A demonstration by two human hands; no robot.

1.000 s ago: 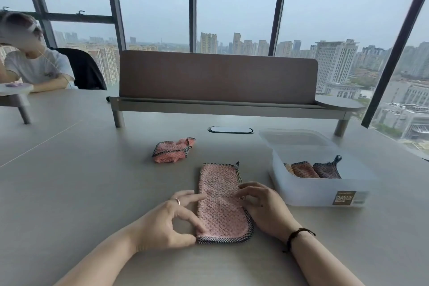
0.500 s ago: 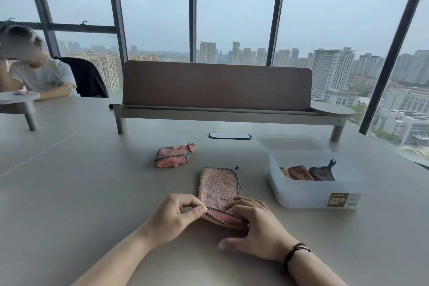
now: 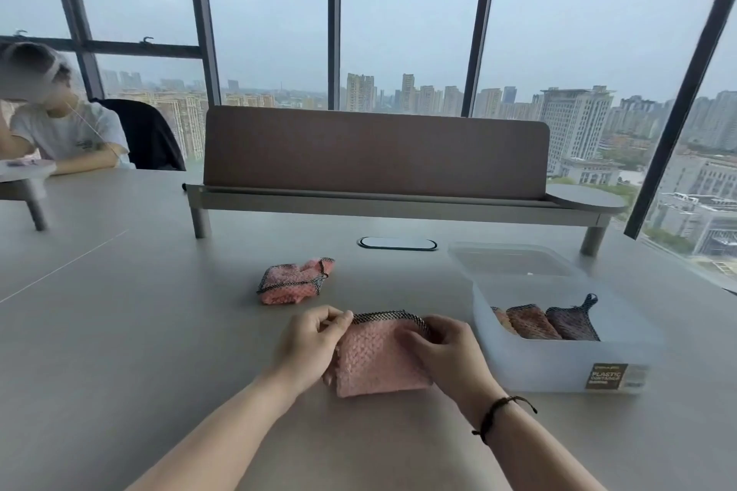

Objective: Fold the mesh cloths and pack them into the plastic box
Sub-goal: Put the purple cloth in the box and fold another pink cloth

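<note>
Head view looked down over a grey surface (image 3: pixel 119 331) toward tall windows. Both hands worked a pink mesh cloth (image 3: pixel 379 361) lying folded on the surface just in front of the person. The left hand (image 3: pixel 309 345) pinched the cloth's far left corner between thumb and fingers, at the end of the dark netted border that ran along the far edge. The right hand (image 3: pixel 446 351) had its fingers curled over the far right corner and gripped it there. The cloth's near edge lay flat on the surface, between the two wrists.

A second pink mesh cloth (image 3: pixel 295 281) sat crumpled farther out and slightly left, apart from the hands, with bare surface all round it. To the right, near the right hand but not touching it, stood the plastic box (image 3: pixel 558 363), translucent and open at the top, with a brown label on its near wall. Three folded cloths (image 3: pixel 546 323) stood side by side inside, the darkest with a loop sticking up. The box's lid (image 3: pixel 514 263) lay flat just behind it.

Beyond that came a raised shelf with a brown screen (image 3: pixel 375 151). Broad open surface spread to the left, where another person (image 3: pixel 67 132) sat at the far corner.
</note>
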